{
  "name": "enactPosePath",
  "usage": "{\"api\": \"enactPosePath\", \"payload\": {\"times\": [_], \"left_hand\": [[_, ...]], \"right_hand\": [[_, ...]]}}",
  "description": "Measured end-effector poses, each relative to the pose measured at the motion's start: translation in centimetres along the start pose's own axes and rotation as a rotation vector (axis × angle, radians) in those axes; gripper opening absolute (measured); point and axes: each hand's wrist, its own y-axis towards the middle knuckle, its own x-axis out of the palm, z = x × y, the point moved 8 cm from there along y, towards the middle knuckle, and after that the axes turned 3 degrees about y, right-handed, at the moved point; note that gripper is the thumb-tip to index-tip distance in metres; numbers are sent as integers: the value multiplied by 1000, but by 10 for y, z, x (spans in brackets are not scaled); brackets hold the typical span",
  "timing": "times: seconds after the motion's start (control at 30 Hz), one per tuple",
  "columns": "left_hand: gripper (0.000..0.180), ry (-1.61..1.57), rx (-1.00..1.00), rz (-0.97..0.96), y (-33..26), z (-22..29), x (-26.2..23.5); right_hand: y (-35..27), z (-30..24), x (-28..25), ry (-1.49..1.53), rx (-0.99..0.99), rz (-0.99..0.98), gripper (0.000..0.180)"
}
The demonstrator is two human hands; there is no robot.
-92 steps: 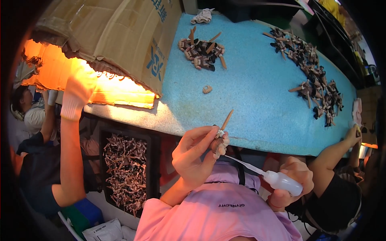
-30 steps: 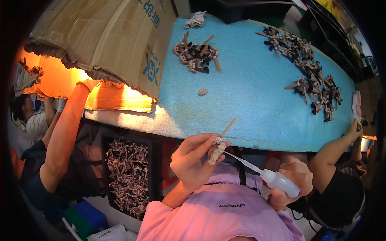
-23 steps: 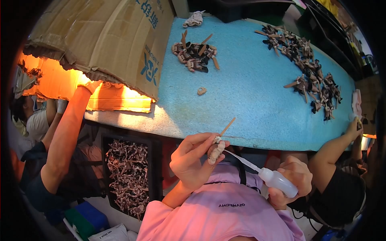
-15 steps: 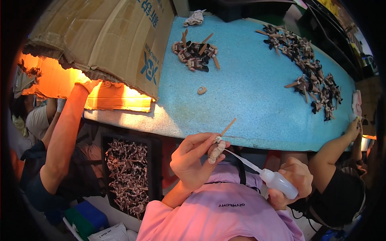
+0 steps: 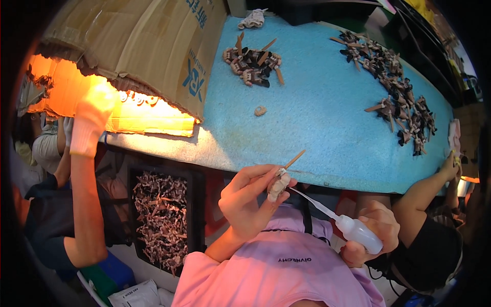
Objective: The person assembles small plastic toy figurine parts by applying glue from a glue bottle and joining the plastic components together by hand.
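Between the thumb and fingers of my left hand (image 5: 249, 202) is a small beige figurine (image 5: 277, 185), over the table's near edge. A thin brown stick (image 5: 295, 159) juts up from its top end. My right hand (image 5: 376, 233) is wrapped around a translucent white squeeze bottle (image 5: 360, 235) with a long thin nozzle. The nozzle's tip points at the figurine from the right, very close to it; whether they touch I cannot tell. Ahead on the blue tabletop (image 5: 307, 123) lies a small beige piece (image 5: 260, 111), apart from both hands.
Piles of small figures with brown sticks (image 5: 254, 65) and dark-and-beige figures (image 5: 394, 77) lie on the table, near a crumpled cloth (image 5: 252, 19). A cardboard box (image 5: 138, 51), lit orange inside, stands left; a co-worker's gloved hand (image 5: 89, 123) reaches in. Below sits a black crate (image 5: 197, 215) of figures.
The figurine in my left hand has turned a little, and the nozzle tip has drawn slightly away from it. At left, the co-worker's gloved hand and arm have shifted at the box opening.
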Motion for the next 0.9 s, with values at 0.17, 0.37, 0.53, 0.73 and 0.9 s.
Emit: {"api": "enactPosePath", "payload": {"times": [0.17,0.37,0.53,0.73,0.9], "left_hand": [[36,-95,-41,6,-2,-2,0],[34,-145,-46,9,0,-4,1],[34,-151,-44,17,-1,-4,0],[34,-187,-54,-5,2,-4,6],[34,-161,-57,34,-6,-6,-5]], "right_hand": [[-4,-4,3,71,-46,28,40],[1,0,12,73,-1,-32,39],[3,0,17,54,30,-120,38],[10,-5,14,18,39,-140,37],[2,0,21,57,30,-149,37]]}}
